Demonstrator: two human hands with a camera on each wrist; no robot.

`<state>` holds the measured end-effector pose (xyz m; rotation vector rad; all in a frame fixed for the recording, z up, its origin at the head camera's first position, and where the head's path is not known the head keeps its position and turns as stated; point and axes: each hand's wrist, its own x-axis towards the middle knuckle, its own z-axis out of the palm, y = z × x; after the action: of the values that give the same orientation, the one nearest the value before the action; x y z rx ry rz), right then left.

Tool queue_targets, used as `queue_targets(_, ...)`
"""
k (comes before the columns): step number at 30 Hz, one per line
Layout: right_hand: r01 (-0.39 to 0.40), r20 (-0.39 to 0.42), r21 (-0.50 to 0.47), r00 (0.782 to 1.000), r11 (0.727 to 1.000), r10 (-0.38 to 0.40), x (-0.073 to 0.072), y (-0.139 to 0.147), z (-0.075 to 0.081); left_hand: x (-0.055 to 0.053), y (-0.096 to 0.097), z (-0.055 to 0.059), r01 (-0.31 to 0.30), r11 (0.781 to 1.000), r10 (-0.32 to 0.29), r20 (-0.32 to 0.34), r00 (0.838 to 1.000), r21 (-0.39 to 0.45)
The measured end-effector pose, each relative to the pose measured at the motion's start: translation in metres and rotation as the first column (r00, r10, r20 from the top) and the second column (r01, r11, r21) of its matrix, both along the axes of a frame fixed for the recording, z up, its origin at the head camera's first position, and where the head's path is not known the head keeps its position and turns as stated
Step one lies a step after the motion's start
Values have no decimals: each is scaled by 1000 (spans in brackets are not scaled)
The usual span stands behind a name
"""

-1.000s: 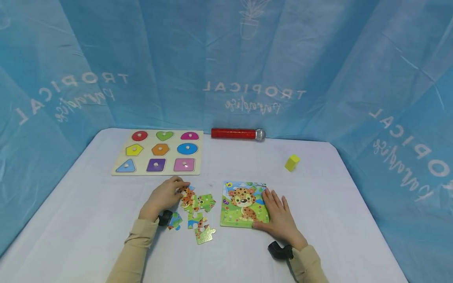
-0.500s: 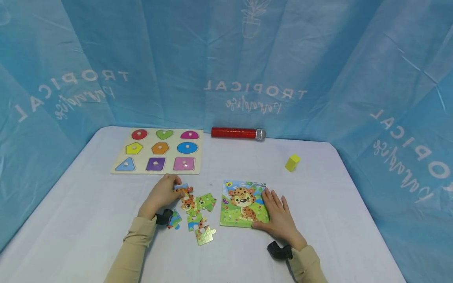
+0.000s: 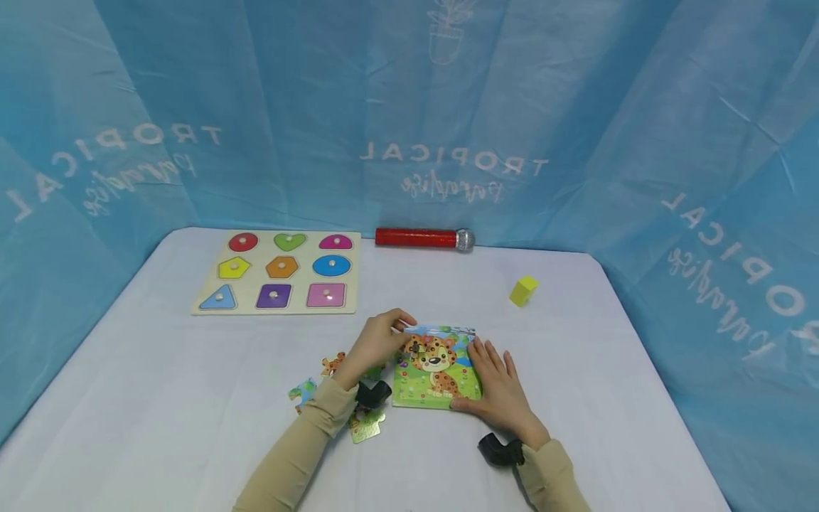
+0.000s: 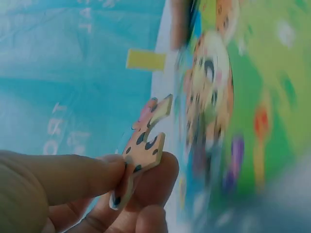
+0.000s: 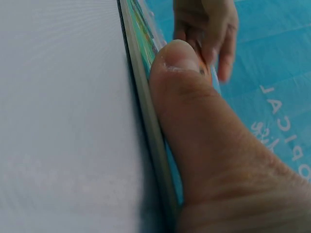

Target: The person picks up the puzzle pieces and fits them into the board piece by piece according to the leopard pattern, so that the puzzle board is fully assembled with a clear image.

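My left hand (image 3: 377,345) pinches a spotted jigsaw piece (image 4: 145,150) between thumb and fingers, over the upper left of a leopard picture board (image 3: 412,391). Whether the piece touches the board, I cannot tell. My right hand (image 3: 504,398) rests along the board's right side, its fingers straight and its thumb at the lower right corner. In the right wrist view the thumb (image 5: 182,102) lies against the board's edge. Loose jigsaw pieces (image 3: 366,425) lie on the table left of the board, partly hidden under my left hand and wrist.
At the back left is a wooden shape board (image 3: 301,277) with coloured knobbed shapes. A red toy microphone (image 3: 419,238) lies along the back edge. Toward the right stands a yellow block (image 3: 524,291). Blue curtains (image 3: 307,107) enclose the white table (image 3: 160,398).
My left hand has lifted the spotted jigsaw piece off the loose group and carried it right, over the picture board. My right hand stays at the board's side.
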<state>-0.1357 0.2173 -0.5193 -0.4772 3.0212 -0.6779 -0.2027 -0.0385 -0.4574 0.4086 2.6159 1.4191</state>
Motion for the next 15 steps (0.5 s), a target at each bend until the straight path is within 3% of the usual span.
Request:
queue_targets(6,-1,30,0,1000,1000,1,1,-2,3,-2,23,-4,53,998,-54,-21,998,-46)
queue_targets(8,4,25,0,1000,1000,-4,1,-1,5,1,25,-4,47,992,-58,-91,994,-120)
queue_targets(10,4,7,-9,1000,1000,-4,2,-1,6,7,24,-2,36,973,-84,-206,975,-227)
queue_targets(12,1,-15,-18,1000,1000,-2,3,-1,6,17,22,-2,13,931,-134,-309,942,-364)
queue_targets(13,-2,-28,-24,1000,1000,2,3,-2,6,23,22,-2,8,899,-173,-339,925,-437)
queue_targets(15,-3,-47,-20,999,1000,2,3,-2,4,34,21,-3,35,829,-266,-338,903,-559)
